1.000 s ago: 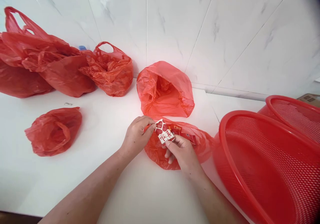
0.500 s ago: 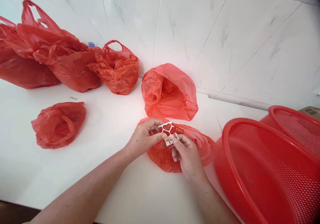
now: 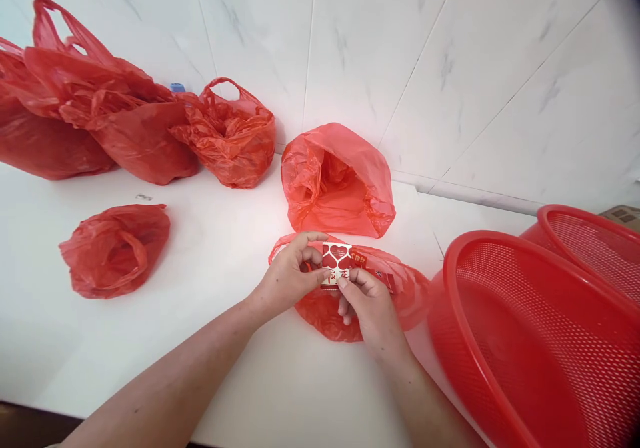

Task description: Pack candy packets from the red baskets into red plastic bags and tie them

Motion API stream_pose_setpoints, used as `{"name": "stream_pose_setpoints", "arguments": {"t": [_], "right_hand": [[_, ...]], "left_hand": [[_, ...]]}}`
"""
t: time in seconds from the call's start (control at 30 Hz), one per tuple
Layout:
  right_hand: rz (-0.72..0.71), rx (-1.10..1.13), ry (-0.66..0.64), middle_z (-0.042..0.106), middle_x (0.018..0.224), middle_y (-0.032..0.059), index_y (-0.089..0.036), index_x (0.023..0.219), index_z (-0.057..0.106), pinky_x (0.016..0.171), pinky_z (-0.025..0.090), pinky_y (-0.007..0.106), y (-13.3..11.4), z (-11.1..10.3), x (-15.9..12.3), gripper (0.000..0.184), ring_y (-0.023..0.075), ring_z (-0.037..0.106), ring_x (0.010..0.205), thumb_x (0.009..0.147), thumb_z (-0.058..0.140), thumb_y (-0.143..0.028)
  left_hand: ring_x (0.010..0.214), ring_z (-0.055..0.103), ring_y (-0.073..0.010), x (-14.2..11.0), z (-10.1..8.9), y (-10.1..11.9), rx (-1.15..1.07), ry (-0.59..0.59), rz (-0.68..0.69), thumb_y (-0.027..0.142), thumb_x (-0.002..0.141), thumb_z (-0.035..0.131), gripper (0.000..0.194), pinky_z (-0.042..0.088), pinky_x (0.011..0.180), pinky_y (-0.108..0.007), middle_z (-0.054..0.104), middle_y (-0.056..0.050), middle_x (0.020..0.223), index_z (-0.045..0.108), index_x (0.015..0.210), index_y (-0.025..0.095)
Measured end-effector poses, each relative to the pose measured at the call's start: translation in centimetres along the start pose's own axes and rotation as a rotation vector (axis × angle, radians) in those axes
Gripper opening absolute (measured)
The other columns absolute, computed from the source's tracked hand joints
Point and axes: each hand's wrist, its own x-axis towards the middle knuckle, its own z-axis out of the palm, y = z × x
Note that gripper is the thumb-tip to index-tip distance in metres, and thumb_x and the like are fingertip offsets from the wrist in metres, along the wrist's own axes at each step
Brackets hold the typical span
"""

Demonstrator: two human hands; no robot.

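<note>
Both forearms reach in from the lower edge and converge over the white table [image 3: 125, 341], wrists low and palms turned toward each other. The left hand [image 3: 296, 265] comes in from the left, its fingers curled and its thumb pointing right; the right hand [image 3: 367, 301] angles up from the lower right, fingers bent inward.

Between them, the 2 hands grasp 1 small white packet [image 3: 337, 256] printed with red hearts and red characters. The left thumb and fingers pinch its left side, while the right thumb presses on the lower right part of its printed face, with fingers behind; the hearts sit above both thumbs, uncovered.

The packet is above an open red plastic bag [image 3: 327, 318], in which red wrappers [image 3: 358, 257] with lettering show just right of the packet. Another open red bag [image 3: 345, 211] stands behind, and 2 red mesh baskets [image 3: 480, 236] are at the right.
</note>
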Motion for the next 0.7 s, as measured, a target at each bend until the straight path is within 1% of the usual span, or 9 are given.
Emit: {"name": "stream_pose_setpoints", "arguments": {"t": [0.13, 0.3, 0.4, 0.47, 0.57, 0.63, 0.7], "right_hand": [[-0.001, -0.009, 0.001, 0.061, 0.068, -0.0005, -0.017, 0.077, 0.059, 0.041, 0.042, 0.018, 0.10, -0.08, -0.03, 0.024, 0.0071, 0.051, 0.047, 0.080, 0.060, -0.041], [0.002, 0.013, -0.019, 0.060, 0.065, -0.0008, -0.017, 0.076, 0.059, 0.040, 0.041, 0.018, 0.21, -0.20, 0.05, 0.023, 0.0071, 0.050, 0.046, 0.080, 0.059, -0.039], [0.009, 0.038, -0.002, 0.061, 0.065, -0.0005, -0.017, 0.074, 0.058, 0.038, 0.039, 0.017, 0.25, -0.10, 0.13, 0.025, 0.0069, 0.050, 0.045, 0.079, 0.060, -0.041], [0.015, 0.044, 0.006, 0.061, 0.065, -0.0001, -0.017, 0.075, 0.059, 0.038, 0.039, 0.017, 0.27, 0.02, 0.14, 0.026, 0.0068, 0.049, 0.044, 0.078, 0.061, -0.043], [0.023, 0.040, 0.003, 0.062, 0.066, 0.0005, -0.017, 0.077, 0.060, 0.038, 0.039, 0.018, 0.27, 0.17, 0.04, 0.027, 0.0068, 0.049, 0.044, 0.078, 0.061, -0.044], [0.026, 0.029, 0.005, 0.062, 0.067, 0.0005, -0.017, 0.078, 0.060, 0.039, 0.039, 0.018, 0.24, 0.24, -0.07, 0.026, 0.0067, 0.049, 0.045, 0.079, 0.061, -0.043], [0.023, 0.001, 0.007, 0.061, 0.068, -0.0004, -0.017, 0.080, 0.060, 0.039, 0.040, 0.018, 0.20, 0.30, -0.17, 0.025, 0.0068, 0.049, 0.045, 0.079, 0.060, -0.042]], "left_hand": [[0.065, 0.057, -0.0109, -0.06, 0.04, -0.10, -0.018, -0.018, 0.005, 0.020, 0.078, 0.062, 0.044, 0.046, 0.067, -0.027, 0.057, 0.005, 0.070, 0.046, 0.119, 0.025], [0.063, 0.056, -0.0101, -0.05, 0.11, -0.33, -0.037, -0.030, 0.025, 0.020, 0.078, 0.063, 0.041, 0.047, 0.067, -0.027, 0.057, 0.006, 0.069, 0.047, 0.115, 0.025], [0.064, 0.057, -0.0105, -0.04, 0.10, -0.24, -0.020, -0.018, 0.031, 0.020, 0.079, 0.061, 0.043, 0.047, 0.068, -0.028, 0.057, 0.006, 0.068, 0.045, 0.119, 0.025], [0.066, 0.058, -0.0113, -0.09, 0.09, -0.07, 0.012, -0.015, 0.030, 0.022, 0.080, 0.060, 0.047, 0.047, 0.068, -0.028, 0.058, 0.005, 0.070, 0.043, 0.124, 0.026], [0.067, 0.059, -0.0130, -0.23, 0.13, 0.15, 0.071, -0.034, 0.026, 0.024, 0.077, 0.063, 0.059, 0.047, 0.066, -0.028, 0.060, 0.004, 0.072, 0.039, 0.131, 0.027], [0.067, 0.059, -0.0133, -0.29, 0.20, 0.19, 0.064, -0.036, 0.027, 0.023, 0.075, 0.066, 0.064, 0.047, 0.065, -0.028, 0.060, 0.004, 0.071, 0.039, 0.133, 0.027], [0.066, 0.058, -0.0128, -0.30, 0.26, 0.16, 0.014, -0.023, 0.026, 0.022, 0.074, 0.066, 0.065, 0.047, 0.065, -0.028, 0.059, 0.004, 0.069, 0.040, 0.133, 0.026]]}}
